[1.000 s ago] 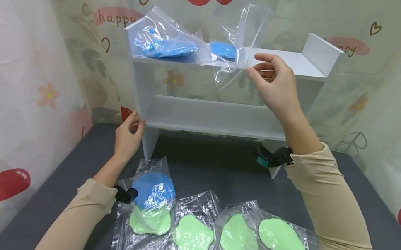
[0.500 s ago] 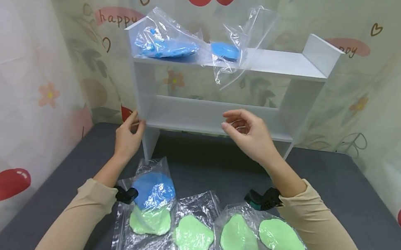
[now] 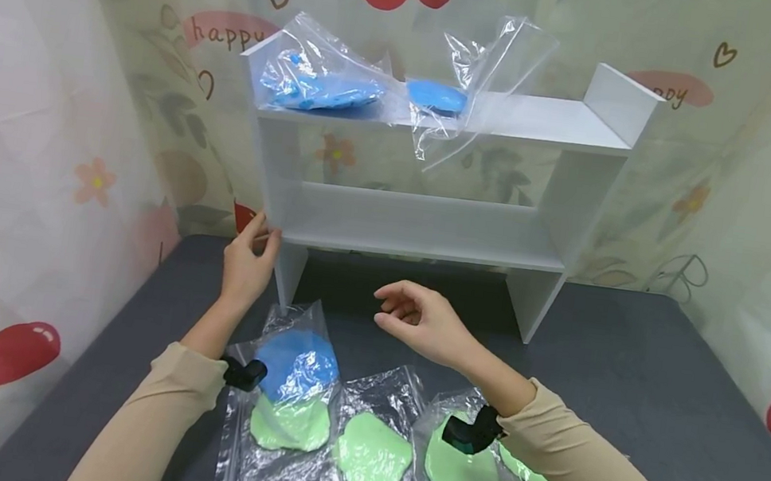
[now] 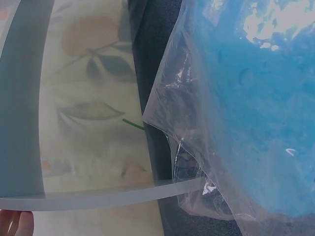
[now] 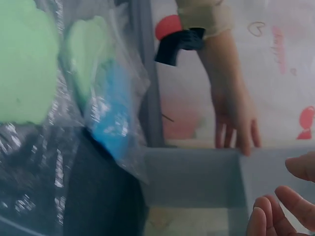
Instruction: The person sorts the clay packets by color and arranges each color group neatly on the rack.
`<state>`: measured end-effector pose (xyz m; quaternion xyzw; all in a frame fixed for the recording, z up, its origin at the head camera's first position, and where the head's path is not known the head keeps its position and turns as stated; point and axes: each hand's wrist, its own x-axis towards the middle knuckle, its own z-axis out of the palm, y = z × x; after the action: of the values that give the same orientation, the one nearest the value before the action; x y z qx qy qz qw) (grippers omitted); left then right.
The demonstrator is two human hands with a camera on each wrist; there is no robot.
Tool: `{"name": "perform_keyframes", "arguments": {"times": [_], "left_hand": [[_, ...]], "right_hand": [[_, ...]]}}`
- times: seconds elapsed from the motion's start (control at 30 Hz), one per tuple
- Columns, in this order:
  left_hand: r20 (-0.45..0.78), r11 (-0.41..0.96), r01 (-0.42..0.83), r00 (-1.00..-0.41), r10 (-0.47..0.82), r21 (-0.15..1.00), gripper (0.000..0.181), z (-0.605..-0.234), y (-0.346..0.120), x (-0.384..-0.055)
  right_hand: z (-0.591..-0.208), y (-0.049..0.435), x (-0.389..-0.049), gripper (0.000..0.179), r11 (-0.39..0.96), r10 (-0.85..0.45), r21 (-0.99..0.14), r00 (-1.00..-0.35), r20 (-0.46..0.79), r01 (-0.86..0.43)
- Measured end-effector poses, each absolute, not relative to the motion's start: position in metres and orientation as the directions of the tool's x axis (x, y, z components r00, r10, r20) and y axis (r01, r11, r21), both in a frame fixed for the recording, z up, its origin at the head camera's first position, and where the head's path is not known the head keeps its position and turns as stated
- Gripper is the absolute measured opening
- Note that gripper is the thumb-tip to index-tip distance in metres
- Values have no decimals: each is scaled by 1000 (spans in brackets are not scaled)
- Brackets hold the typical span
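Observation:
My left hand [image 3: 247, 260] touches the left side panel of the white shelf [image 3: 423, 229] with its fingertips. The right wrist view shows its fingers [image 5: 244, 129] fairly straight against the panel's outer face. Between the shelf and the front bags my right hand [image 3: 422, 321] hovers, loosely curved and holding nothing. A clear bag with a blue slab [image 3: 296, 366] lies at front left, overlapping a bagged green slab [image 3: 290, 425]. Beside them lie other bagged green slabs, one in the middle [image 3: 372, 455] and one to its right [image 3: 460, 478]; my right sleeve partly covers another.
On the top shelf board, a clear bag of blue stuff [image 3: 320, 92] sits at the left. Another bag with a blue slab [image 3: 437, 97] stands near the middle, its lower corner hanging over the front edge. A patterned curtain [image 3: 103, 126] encloses the dark table [image 3: 631, 359].
My right hand has come down from the top shelf, leftward and toward me. The plastic of the middle bag has leaned farther right. My left hand has stayed in place.

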<state>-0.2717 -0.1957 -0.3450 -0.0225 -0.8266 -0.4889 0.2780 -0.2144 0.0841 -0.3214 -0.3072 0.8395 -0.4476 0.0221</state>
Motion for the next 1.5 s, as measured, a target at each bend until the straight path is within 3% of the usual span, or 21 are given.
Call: {"name": "perform_keyframes", "arguments": {"times": [0.33, 0.77, 1.5], "left_hand": [[482, 525, 307, -844, -235, 794, 47, -345, -196, -272], [468, 523, 296, -853, -232, 799, 48, -344, -196, -271], [482, 528, 308, -845, -231, 792, 47, -344, -195, -270]], "right_hand": [[-362, 68, -213, 39, 401, -597, -825, -797, 94, -398], [-401, 44, -213, 57, 406, -580, -898, -807, -108, -171], [-420, 10, -220, 77, 461, -543, -885, -810, -221, -68]]}}
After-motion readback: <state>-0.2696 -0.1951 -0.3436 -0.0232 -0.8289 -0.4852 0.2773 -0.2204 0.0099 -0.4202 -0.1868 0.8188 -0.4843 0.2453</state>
